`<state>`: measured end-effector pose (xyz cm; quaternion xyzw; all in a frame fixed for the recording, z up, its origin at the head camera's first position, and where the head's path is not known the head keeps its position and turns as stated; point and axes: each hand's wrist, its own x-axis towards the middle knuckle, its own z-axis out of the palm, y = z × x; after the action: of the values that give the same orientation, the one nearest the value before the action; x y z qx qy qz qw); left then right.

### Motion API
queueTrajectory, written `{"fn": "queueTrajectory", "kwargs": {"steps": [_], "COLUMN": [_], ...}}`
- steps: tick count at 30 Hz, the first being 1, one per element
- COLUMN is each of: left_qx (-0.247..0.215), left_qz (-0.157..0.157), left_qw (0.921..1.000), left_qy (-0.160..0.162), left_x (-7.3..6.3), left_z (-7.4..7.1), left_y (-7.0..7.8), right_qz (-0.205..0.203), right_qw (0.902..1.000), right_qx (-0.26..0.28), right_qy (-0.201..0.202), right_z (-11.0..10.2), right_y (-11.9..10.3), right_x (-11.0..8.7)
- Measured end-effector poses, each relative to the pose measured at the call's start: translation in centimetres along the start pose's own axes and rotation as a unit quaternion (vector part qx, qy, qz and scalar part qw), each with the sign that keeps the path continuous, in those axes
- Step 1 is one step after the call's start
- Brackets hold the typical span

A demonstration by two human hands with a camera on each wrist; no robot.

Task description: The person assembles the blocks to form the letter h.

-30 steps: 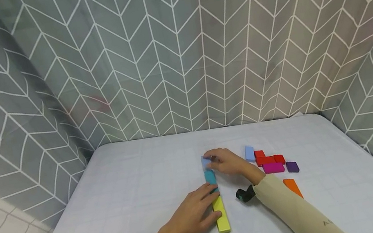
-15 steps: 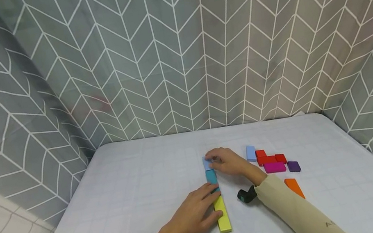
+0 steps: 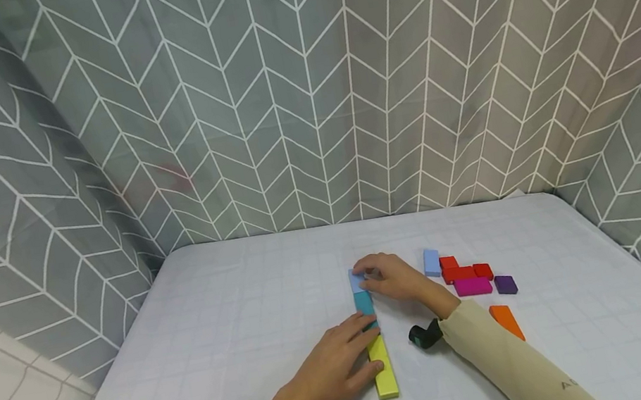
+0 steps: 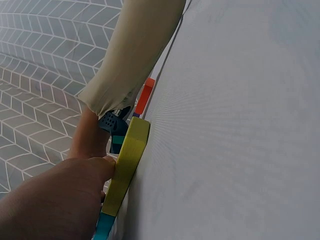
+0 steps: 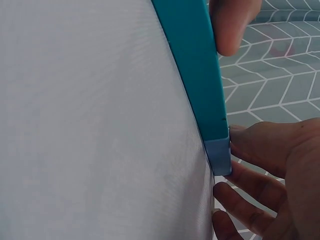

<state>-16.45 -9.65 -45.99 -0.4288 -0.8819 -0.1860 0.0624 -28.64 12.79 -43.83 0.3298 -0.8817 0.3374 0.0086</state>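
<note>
Three smooth, painted blocks lie end to end on the white, cloth-covered table (image 3: 236,308), in one line pointing away from the person. The long yellow block (image 3: 386,383) is closest, the teal block (image 3: 363,302) is in the middle, and the small light blue block (image 3: 355,284) is at the far tip, touching the teal one. The right hand (image 3: 395,277) is nearer to that tip; it sits on the line's right side, thumb and finger pinching the light blue block. The left hand (image 3: 331,370) isn't gripping: from the left, its fingers rest loosely across the teal and yellow blocks.
</note>
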Motion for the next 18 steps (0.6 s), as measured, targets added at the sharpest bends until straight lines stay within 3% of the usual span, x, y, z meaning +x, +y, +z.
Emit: {"fn": "queueTrajectory", "kwargs": {"steps": [18], "left_qx": [0.003], "left_qz": [0.007], "left_qw": [1.0000], "left_qy": [0.006], "left_x": [0.01], "left_z": [0.04], "left_y": [0.02], "right_qz": [-0.022], "right_qw": [0.9996], "right_qx": [0.016], "right_qy": [-0.005], "right_z": [-0.05], "right_y": [0.10], "right_x": [-0.20]}}
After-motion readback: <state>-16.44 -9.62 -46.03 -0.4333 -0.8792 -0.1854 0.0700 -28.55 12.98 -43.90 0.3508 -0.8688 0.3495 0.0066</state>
